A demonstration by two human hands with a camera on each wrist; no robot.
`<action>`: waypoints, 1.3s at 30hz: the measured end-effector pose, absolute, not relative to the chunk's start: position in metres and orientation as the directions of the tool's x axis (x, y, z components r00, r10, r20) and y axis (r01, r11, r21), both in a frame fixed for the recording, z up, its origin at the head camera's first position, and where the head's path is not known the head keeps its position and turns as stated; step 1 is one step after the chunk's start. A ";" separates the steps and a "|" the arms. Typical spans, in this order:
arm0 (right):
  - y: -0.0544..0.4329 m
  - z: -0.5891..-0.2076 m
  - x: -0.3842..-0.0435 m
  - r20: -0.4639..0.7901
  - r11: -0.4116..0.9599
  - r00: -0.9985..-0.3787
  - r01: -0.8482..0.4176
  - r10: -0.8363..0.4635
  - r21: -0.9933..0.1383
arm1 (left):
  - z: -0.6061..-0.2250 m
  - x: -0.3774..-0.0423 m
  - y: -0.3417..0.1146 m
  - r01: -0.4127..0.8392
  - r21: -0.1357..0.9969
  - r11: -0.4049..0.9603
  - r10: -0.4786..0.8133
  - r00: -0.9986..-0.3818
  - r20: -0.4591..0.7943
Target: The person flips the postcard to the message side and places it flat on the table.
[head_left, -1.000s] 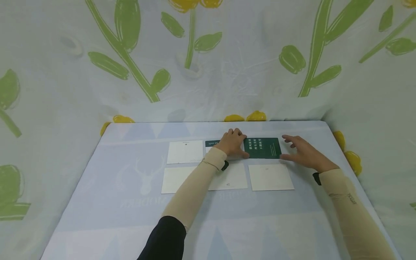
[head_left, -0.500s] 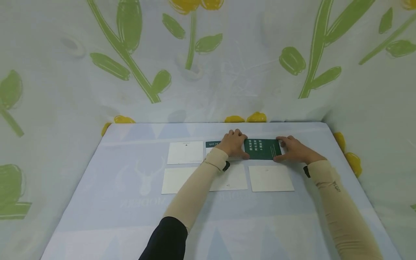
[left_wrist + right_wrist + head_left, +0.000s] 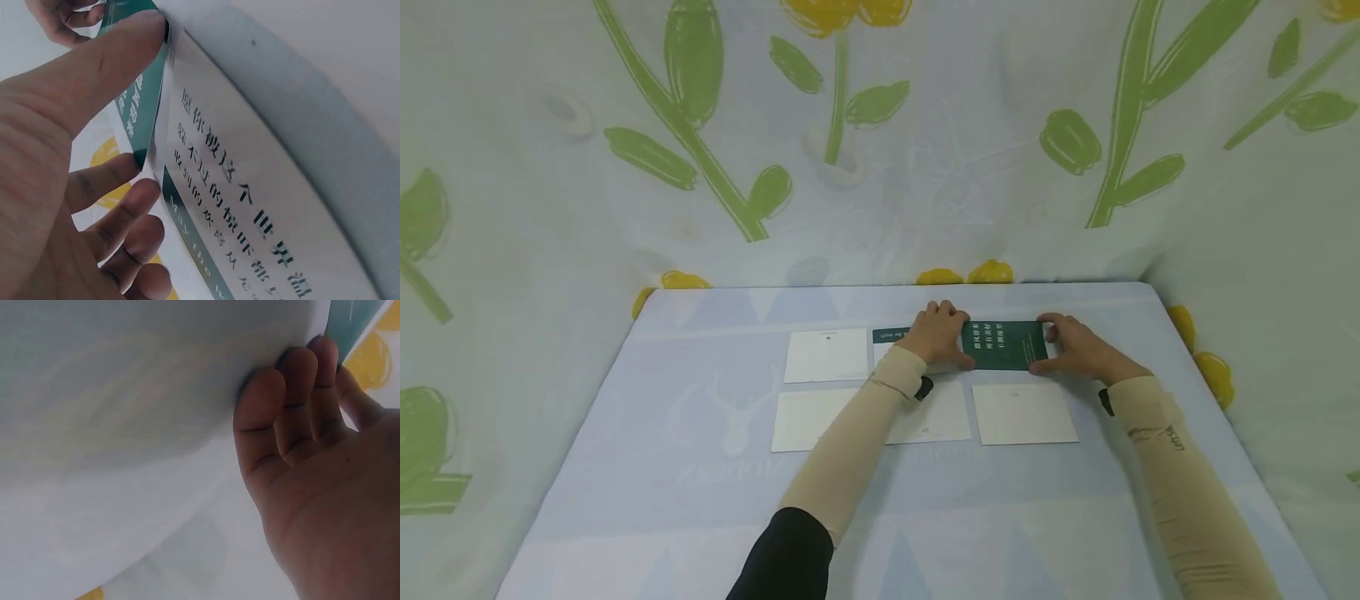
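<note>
A dark green card (image 3: 1003,345) with white printed characters lies at the right end of the far row on the table. My left hand (image 3: 937,335) holds its left edge, thumb at the near corner and a fingertip at the far one, as the left wrist view shows. At the right edge, my right hand (image 3: 1084,348) grips it between thumb and fingers. Beneath my left hand and partly hidden by it is a white card with a green band (image 3: 890,335); its dark printed characters show in the left wrist view.
Left in the far row lies a white card (image 3: 826,356). The near row has a left white card (image 3: 808,417), partly under my left forearm, a middle one (image 3: 936,414) and a right one (image 3: 1025,414). A flower-patterned cloth wall (image 3: 970,183) rises behind the table (image 3: 647,467).
My right hand has moved left from beside the green card onto its right edge and now grips it there. My left hand has stayed at the left edge; the other cards have not moved.
</note>
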State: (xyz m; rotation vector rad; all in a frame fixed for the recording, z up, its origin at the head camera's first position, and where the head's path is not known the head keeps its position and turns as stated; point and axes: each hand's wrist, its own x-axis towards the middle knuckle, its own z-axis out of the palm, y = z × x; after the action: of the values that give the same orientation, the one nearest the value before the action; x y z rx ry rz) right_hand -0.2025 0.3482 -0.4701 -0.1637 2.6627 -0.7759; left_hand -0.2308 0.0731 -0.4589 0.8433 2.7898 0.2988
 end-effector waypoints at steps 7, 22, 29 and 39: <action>0.347 -0.473 -0.201 -0.291 0.831 -0.935 -0.005 -0.201 -0.557 | -0.464 -0.230 0.074 0.521 0.249 0.816 0.556 -0.826 -0.091; 0.347 -0.465 -0.187 -0.294 0.848 -0.939 0.005 -0.179 -0.531 | -0.469 -0.225 0.076 0.503 0.303 0.809 0.536 -0.844 -0.029; 0.353 -0.462 -0.182 -0.239 0.842 -0.950 -0.044 -0.202 -0.537 | -0.471 -0.224 0.080 0.462 0.403 0.790 0.515 -0.857 -0.028; 0.359 -0.447 -0.173 -0.144 0.828 -0.973 -0.069 -0.178 -0.557 | -0.469 -0.219 0.081 0.320 0.718 0.618 0.447 -0.894 0.013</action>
State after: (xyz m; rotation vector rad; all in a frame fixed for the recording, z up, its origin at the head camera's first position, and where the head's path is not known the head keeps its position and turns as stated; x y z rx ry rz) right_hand -0.1733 0.3590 -0.4474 -0.1921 2.8197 -0.8486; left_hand -0.2194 0.0806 -0.4686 0.6392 2.6730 1.1369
